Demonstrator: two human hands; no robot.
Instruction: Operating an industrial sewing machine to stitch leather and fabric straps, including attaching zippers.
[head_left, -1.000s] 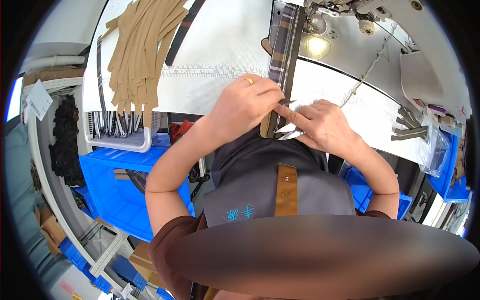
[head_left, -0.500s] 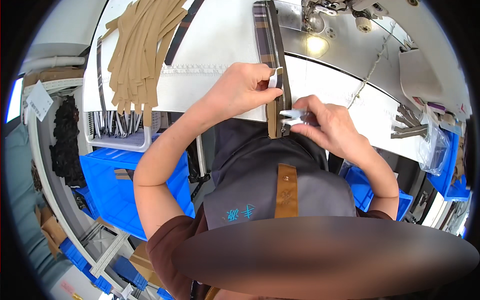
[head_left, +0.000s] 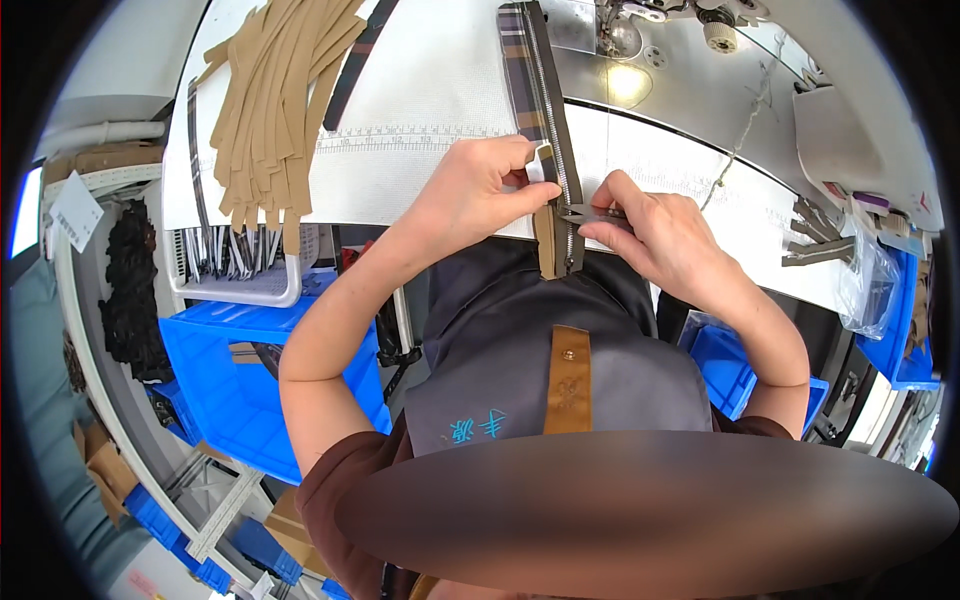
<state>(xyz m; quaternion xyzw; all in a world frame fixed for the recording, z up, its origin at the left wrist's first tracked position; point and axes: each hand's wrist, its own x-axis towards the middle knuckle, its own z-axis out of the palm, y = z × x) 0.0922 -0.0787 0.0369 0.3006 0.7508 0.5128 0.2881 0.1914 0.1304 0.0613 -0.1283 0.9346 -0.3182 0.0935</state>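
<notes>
A long zipper strip (head_left: 553, 100), with plaid fabric on one side and dark tape on the other, runs from the table over its near edge. Its lower end shows a tan backing and hangs in front of my apron. My left hand (head_left: 490, 185) pinches the strip's left side, with a small white piece at the fingers. From the right, my right hand (head_left: 665, 235) is closed around small metal thread snips (head_left: 590, 213). The blade tips of the snips reach the zipper teeth, just below my left thumb; whether they touch cannot be made out.
Many tan fabric strips (head_left: 270, 110) lie in a bundle at the left, beside a dark plaid strip (head_left: 360, 65). A sewing machine (head_left: 715, 30) with its lamp lit stands at the far right. A white basket (head_left: 290, 285) and blue bin (head_left: 225, 385) sit below left.
My right hand has brought the snips' blades closer together and up against the strip, just below my left thumb. My left hand keeps its pinch. The view has shifted slightly.
</notes>
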